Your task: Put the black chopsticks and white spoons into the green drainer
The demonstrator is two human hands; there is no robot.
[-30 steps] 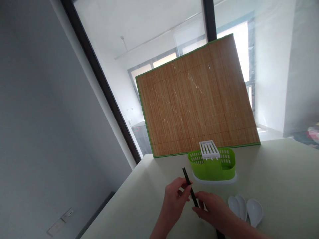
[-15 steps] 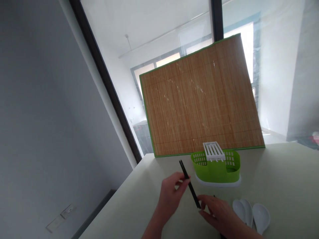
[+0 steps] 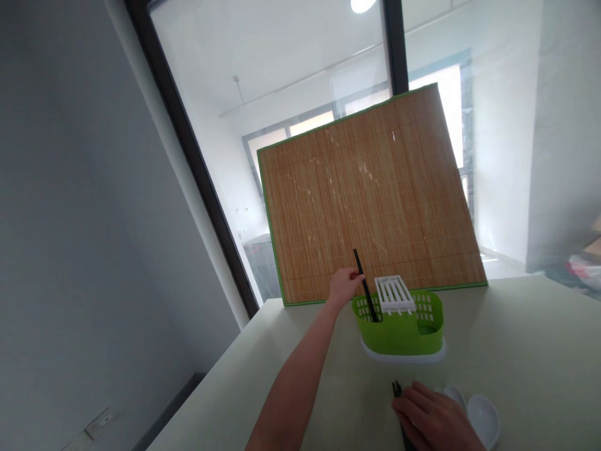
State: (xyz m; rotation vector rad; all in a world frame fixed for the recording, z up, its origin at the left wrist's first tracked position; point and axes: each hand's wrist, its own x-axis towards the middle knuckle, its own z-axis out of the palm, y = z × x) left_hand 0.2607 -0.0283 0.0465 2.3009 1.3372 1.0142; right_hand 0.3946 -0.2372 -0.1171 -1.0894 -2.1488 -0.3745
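My left hand (image 3: pixel 345 285) is closed on a pair of black chopsticks (image 3: pixel 364 282), pinched near their upper half. Their lower ends reach into the left compartment of a green utensil holder (image 3: pixel 399 339), which has a white slatted rack (image 3: pixel 395 294) across its middle and a white base. My right hand (image 3: pixel 434 416) lies low on the table with its fingers curled over more black chopsticks (image 3: pixel 397 389), whose tips stick out past the fingers. Beside and partly under that hand are white spoons (image 3: pixel 483 418).
A bamboo mat (image 3: pixel 370 200) with green edging leans upright against the glass behind the holder. The pale table (image 3: pixel 511 332) spreads out to the right. A grey wall (image 3: pixel 117 219) with a socket (image 3: pixel 99 423) rises on the left.
My left hand has carried the chopsticks forward and up, their lower ends now inside the holder. My right hand has let go of them and moved down right onto the other chopsticks.
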